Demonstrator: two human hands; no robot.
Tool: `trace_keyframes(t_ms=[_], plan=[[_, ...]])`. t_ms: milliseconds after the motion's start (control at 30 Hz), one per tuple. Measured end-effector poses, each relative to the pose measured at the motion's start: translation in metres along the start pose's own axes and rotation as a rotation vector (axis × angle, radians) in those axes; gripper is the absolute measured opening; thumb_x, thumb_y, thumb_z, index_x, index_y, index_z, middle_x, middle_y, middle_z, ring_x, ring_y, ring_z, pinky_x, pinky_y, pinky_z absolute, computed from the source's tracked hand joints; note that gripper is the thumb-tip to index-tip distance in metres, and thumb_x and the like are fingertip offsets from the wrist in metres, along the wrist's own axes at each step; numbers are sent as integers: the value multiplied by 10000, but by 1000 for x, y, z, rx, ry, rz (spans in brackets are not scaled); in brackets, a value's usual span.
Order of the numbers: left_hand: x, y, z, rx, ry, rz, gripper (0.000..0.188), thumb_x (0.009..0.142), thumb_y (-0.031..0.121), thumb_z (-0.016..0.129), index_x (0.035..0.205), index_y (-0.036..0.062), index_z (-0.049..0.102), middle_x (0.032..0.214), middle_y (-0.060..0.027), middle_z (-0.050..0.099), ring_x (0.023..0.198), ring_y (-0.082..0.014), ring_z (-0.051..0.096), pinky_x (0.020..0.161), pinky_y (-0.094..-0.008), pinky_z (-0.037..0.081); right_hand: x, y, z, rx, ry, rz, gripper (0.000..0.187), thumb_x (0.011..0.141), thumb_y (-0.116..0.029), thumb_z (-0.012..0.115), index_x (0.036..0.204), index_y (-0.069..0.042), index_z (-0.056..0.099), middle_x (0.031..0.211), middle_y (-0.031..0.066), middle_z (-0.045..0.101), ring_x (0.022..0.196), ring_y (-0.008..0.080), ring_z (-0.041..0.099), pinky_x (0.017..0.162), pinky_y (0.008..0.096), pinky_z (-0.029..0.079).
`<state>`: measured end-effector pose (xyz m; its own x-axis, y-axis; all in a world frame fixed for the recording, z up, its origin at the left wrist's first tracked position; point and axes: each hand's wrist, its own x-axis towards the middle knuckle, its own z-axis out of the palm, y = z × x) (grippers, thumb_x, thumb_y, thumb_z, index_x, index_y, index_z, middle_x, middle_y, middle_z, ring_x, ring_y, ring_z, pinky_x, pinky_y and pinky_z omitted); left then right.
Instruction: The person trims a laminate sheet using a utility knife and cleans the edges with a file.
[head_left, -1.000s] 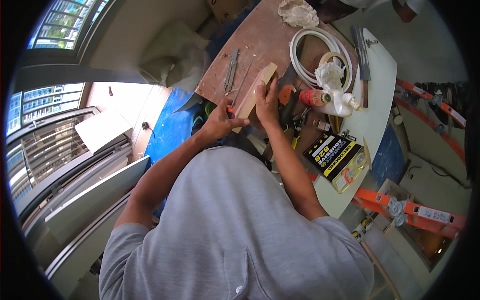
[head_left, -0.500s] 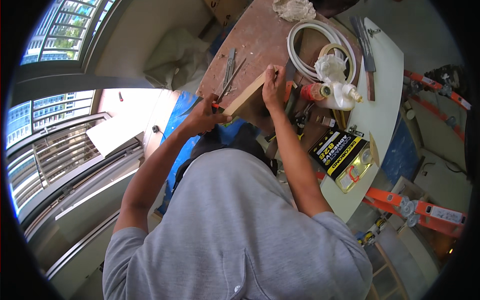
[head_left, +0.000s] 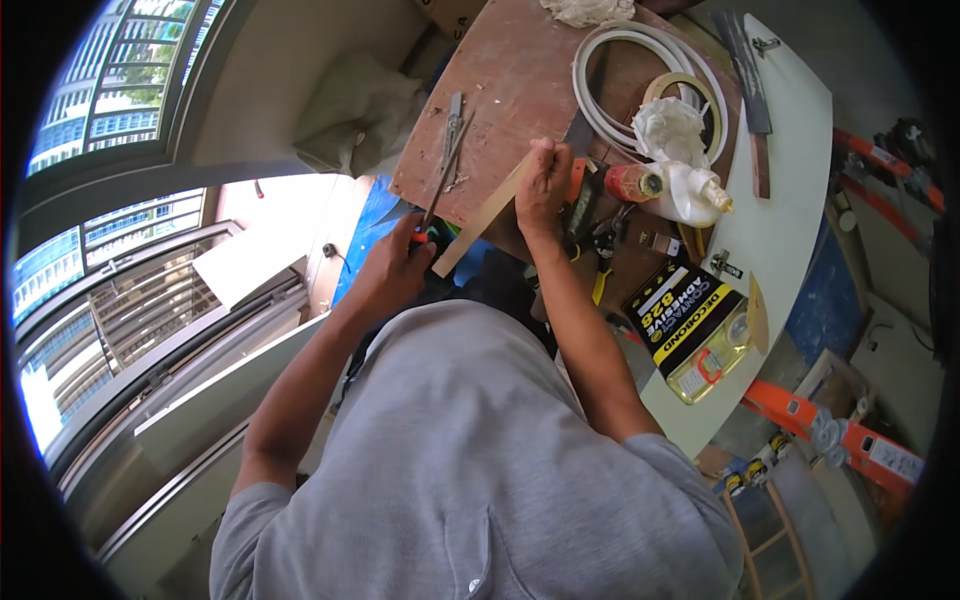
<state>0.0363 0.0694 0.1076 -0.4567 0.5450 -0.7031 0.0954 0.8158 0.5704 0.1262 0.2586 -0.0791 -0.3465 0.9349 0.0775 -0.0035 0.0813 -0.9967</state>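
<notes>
My left hand (head_left: pixel 392 268) is closed round the red handle of a long, thin, dark tool (head_left: pixel 440 183), which looks like a file. Its shaft points away from me over the table edge. My right hand (head_left: pixel 543 192) grips the far end of a narrow, light-brown wooden strip (head_left: pixel 485 218). The strip slants down toward me, and its near end hangs free beside my left hand, apart from the fingers. Beyond the tool lies a grey flat tool (head_left: pixel 454 112), perhaps a cutter, among small shavings.
A brown worktable (head_left: pixel 500 70) carries coiled white edging (head_left: pixel 590 75), a tape roll (head_left: pixel 722 125), a white glue bottle (head_left: pixel 690 200), a red container (head_left: pixel 628 183) and pliers (head_left: pixel 604 245). A black-and-yellow labelled container (head_left: pixel 690 320) stands on a white panel (head_left: pixel 800 150). Orange ladders (head_left: pixel 860 440) stand right.
My left hand has drawn away from the strip toward me, with the tool still in it. The strip has turned in my right hand, and its near end has swung toward me.
</notes>
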Motion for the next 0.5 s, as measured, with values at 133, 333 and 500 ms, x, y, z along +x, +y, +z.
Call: trace_keyframes(t_ms=[133, 333, 500], plan=[[-29, 37, 0, 203, 39, 217, 463, 1053, 133, 550, 1473, -41, 463, 944, -298, 688, 899, -486, 682, 806, -513, 516, -2, -9, 7, -55, 53, -52, 271, 1116, -264, 546, 1046, -2, 536, 974, 128, 551, 895, 252, 574, 822, 386, 475], [-34, 63, 16, 325, 0, 259, 540, 1067, 137, 542, 1569, -11, 406, 1087, -295, 693, 958, -475, 685, 851, -519, 516, 1, -9, 7, -175, 22, -83, 235, 1100, -240, 572, 1052, -11, 551, 1024, 148, 569, 935, 310, 589, 821, 408, 479], [-34, 76, 19, 412, -45, 169, 545, 1057, 95, 530, 1571, -13, 385, 1077, -316, 678, 946, -493, 674, 845, -543, 505, 2, -15, 5, -147, 13, -80, 210, 1073, -216, 617, 1042, -17, 553, 1004, 157, 574, 910, 331, 597, 826, 429, 477]])
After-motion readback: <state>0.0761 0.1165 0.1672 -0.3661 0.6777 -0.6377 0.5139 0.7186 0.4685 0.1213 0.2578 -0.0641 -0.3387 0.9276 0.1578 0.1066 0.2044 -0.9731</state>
